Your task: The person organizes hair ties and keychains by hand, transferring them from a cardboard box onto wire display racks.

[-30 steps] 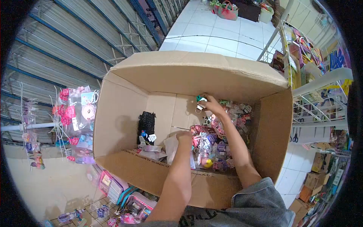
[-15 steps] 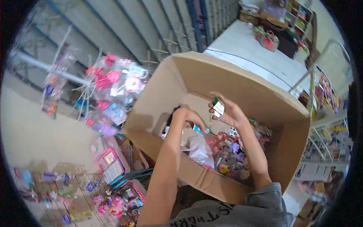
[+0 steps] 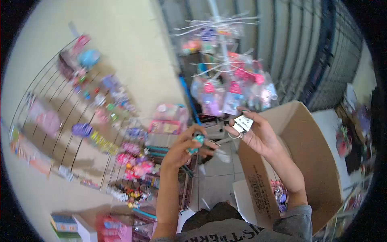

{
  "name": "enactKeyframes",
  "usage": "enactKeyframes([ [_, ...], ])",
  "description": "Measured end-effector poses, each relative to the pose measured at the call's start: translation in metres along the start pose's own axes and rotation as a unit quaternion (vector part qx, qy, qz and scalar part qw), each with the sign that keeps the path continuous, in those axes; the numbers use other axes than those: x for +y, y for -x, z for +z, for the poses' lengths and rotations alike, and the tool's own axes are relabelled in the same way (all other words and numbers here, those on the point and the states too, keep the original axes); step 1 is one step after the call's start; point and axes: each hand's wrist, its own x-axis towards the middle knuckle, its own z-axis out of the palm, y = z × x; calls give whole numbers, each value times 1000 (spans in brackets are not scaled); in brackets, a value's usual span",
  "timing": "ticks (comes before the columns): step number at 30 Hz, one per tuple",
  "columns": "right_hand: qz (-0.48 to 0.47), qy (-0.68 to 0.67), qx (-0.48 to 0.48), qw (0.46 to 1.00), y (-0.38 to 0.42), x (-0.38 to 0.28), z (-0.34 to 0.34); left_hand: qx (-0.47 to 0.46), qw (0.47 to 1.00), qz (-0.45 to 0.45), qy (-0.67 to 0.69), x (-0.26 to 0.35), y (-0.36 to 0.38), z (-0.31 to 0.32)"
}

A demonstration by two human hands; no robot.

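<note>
Right hand (image 3: pixel 261 136) is clamped on a white tag (image 3: pixel 243 124), pinched between thumb and fingers, its printed face turned toward the camera. The tag sits tilted, one corner pointing up and the opposite one down toward the wrist side; it looks nearly as wide as long, so its long axis is hard to tell. A metal ring (image 3: pixel 241 135) shows at its lower edge, against the fingers. Left hand (image 3: pixel 179 150), palm turned inward, is closed around a small teal trinket (image 3: pixel 196 143), whose long axis seems to slant from upper right to lower left; blur hides which end is its front. Both are held up in the air, well apart, left of the cardboard box (image 3: pixel 321 161). Beyond them stands a rack with hanging packets (image 3: pixel 234 99); to the left, a wire grid (image 3: pixel 66 151) carries colorful accessories (image 3: pixel 137 165).
</note>
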Motion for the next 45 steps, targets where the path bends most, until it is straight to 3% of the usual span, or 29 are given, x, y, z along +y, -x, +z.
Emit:
enactKeyframes([
  [2,70,0,2,998,-20,35,21,90,990,80,68,-8,52,-14],
  [5,154,79,-10,985,-39,101,40,234,966,109,23,-36,118,-34],
  [13,348,166,-164,908,-29,238,74,434,878,200,32,-78,216,-26],
  [15,336,215,-212,892,-21,259,77,480,854,196,45,-83,236,-27],
  [17,344,263,-272,859,-19,271,78,514,822,223,-96,-92,250,-33],
  [19,297,355,-381,800,-18,283,78,545,806,218,-78,-98,262,-34],
  [21,308,386,-396,774,-16,286,90,526,783,271,-191,-112,273,-43],
  [23,271,481,-465,692,-17,288,97,538,781,288,-129,-119,279,-44],
  [24,256,498,-469,684,-18,287,104,559,762,296,-135,-117,283,-43],
  [25,263,495,-473,680,-19,288,106,578,744,303,-141,-114,286,-42],
  [27,245,470,-424,735,-23,290,107,620,719,267,-165,-115,293,-41],
  [30,220,464,-401,759,-32,298,83,693,616,322,-191,-119,299,-45],
  [32,210,459,-395,767,-36,305,60,704,603,337,-167,-121,302,-48],
  [34,171,408,-495,748,-38,315,29,727,580,338,-144,-121,303,-46],
  [39,164,413,-486,753,-19,338,-6,697,621,297,-201,-135,306,-45],
  [41,249,350,-387,816,-9,346,-12,719,592,291,-219,-146,306,-47],
  [42,239,377,-402,799,-9,350,-21,708,621,301,-151,-143,304,-43],
  [43,241,377,-395,802,-8,353,-27,707,625,295,-149,-146,304,-45],
  [45,175,458,-439,753,-6,357,-37,721,630,283,-56,-155,307,-49],
])
